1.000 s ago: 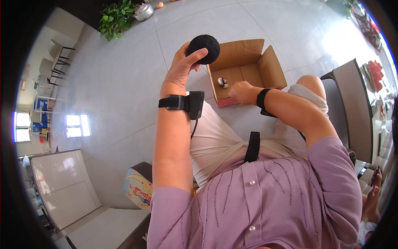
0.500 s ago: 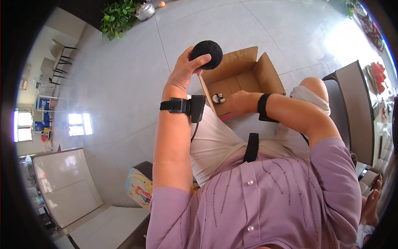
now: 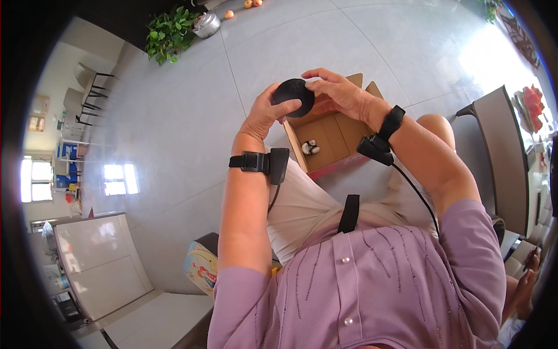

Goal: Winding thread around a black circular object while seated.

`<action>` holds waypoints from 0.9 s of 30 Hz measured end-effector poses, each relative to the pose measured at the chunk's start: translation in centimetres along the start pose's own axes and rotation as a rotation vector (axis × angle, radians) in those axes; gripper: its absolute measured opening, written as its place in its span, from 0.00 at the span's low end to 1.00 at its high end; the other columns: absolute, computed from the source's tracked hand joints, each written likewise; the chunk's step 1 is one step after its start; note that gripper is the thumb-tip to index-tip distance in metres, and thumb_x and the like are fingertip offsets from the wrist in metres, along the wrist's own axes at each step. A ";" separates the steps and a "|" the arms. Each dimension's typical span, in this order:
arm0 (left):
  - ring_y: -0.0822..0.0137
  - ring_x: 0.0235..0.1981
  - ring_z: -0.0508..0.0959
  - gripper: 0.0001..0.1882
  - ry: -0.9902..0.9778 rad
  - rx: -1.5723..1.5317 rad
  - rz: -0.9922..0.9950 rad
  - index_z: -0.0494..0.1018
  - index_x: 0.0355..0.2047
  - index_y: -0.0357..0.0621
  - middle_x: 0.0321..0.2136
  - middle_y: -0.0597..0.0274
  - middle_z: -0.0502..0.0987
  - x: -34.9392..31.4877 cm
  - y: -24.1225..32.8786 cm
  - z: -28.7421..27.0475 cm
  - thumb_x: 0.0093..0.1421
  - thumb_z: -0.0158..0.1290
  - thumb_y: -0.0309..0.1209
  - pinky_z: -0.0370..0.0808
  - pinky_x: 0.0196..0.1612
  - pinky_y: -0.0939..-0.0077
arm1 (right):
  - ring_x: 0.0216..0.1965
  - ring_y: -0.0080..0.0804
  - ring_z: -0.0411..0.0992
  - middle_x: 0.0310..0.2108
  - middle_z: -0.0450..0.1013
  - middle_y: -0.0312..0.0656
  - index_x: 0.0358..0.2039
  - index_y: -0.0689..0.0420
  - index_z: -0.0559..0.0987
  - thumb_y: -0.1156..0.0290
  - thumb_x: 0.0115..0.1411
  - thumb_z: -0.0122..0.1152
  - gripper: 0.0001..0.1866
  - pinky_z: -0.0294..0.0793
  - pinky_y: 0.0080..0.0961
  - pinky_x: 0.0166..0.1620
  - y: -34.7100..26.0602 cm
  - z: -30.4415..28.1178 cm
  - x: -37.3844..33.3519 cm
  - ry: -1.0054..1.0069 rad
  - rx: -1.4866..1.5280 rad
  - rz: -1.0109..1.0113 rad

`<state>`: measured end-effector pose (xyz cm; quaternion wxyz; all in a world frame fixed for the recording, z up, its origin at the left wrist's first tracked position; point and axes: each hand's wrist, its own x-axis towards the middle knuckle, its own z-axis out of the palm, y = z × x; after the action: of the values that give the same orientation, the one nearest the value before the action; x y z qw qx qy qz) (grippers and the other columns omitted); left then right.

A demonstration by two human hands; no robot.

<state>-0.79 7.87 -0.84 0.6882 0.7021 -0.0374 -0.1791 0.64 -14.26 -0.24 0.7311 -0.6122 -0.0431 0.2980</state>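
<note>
My left hand is wrapped round a black ball, which in this frame and the earlier one has a rough surface like wound yarn. The thumb lies across its near side. At the ball's upper right edge is my right hand, its thumb and fingertips drawn together against it. Whether a strand runs between those fingers is too fine to see. Below both hands, an open cardboard box stands on the floor in front of my knees. A small white-and-black object lies in its near left corner.
Grey tiles cover the floor around the box. At the far left are a leafy plant, a metal kettle and several round fruits. A table-like panel stands at my right, and a picture-covered seat at my left.
My right hand has come up out of the box to the black ball. My left hand has lowered the ball slightly toward me.
</note>
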 end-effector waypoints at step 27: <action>0.73 0.35 0.80 0.21 -0.064 -0.257 0.125 0.73 0.47 0.38 0.37 0.61 0.80 1.4 0.0 0.4 0.61 0.59 0.40 0.77 0.39 0.80 | 0.52 0.47 0.68 0.51 0.67 0.51 0.51 0.60 0.72 0.61 0.58 0.61 0.23 0.76 0.42 0.53 -0.7 -0.6 -2.5 -0.373 0.418 0.081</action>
<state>0.40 7.04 -1.07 0.7807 0.5984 -0.0797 -0.1613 -0.87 -16.05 1.05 0.8084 -0.3839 -0.0900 0.4371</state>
